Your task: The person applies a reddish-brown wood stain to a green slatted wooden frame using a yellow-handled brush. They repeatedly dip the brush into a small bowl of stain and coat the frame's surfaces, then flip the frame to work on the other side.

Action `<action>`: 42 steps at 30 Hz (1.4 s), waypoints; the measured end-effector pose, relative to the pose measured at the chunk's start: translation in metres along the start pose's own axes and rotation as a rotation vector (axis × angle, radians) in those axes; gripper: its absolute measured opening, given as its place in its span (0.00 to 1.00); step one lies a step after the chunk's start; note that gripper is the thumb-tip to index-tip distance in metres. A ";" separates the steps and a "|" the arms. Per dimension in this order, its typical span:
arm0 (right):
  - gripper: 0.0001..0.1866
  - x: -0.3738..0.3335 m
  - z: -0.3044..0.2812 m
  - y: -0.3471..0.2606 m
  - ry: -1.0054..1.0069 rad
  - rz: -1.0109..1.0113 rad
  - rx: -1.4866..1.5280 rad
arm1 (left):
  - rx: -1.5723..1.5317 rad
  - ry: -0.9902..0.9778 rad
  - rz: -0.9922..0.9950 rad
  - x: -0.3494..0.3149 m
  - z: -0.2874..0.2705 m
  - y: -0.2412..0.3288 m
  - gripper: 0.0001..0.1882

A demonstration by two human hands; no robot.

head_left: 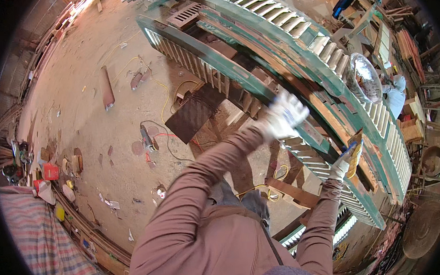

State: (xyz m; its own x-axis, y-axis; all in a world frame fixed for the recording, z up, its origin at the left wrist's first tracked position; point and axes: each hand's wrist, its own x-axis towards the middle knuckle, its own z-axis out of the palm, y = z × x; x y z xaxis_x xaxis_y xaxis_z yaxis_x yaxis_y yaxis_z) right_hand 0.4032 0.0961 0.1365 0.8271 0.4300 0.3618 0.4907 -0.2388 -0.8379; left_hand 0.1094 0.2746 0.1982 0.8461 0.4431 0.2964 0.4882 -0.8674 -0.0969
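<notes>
My left hand [284,116], in a white glove with blue marks, is smeared by motion over the near rail of a green louvered shutter [211,61]. Its fingers are too blurred to tell their grip. Farther right, my right hand [340,169], also gloved, is closed on a yellowish flat piece [355,155] with a dark upper edge, whose kind I cannot make out. It sits over the end of the shutter frames. A second green louvered panel [320,57] with pale slats lies along the far side, with long worn boards [275,60] between the two.
A silvery oval bowl [365,77] rests on the far panel. Below the shutters are a dark board [195,114] and yellow cords. On the floor lie a corded power tool [147,138] and a brown cylinder [107,87]. Two other people are at the right, near stacked wood.
</notes>
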 end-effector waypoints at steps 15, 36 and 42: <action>0.24 -0.028 0.006 -0.017 0.023 0.248 0.017 | 0.002 -0.428 -0.214 -0.105 -0.009 -0.367 0.38; 0.22 -0.218 0.244 -0.304 -0.354 -0.612 -0.775 | -0.216 -0.037 0.050 -0.121 0.019 -0.451 0.35; 0.25 -0.238 0.276 -0.289 -0.220 -0.591 -0.961 | -0.270 -0.234 0.017 -0.108 0.012 -0.462 0.36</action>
State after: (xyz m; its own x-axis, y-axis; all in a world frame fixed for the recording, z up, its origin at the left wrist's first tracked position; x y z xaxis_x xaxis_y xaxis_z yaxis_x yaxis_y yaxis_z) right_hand -0.0112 0.3032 0.1793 0.3788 0.8162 0.4364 0.8707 -0.4741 0.1310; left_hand -0.2051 0.6298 0.1995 0.8950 0.4408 0.0686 0.4258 -0.8899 0.1637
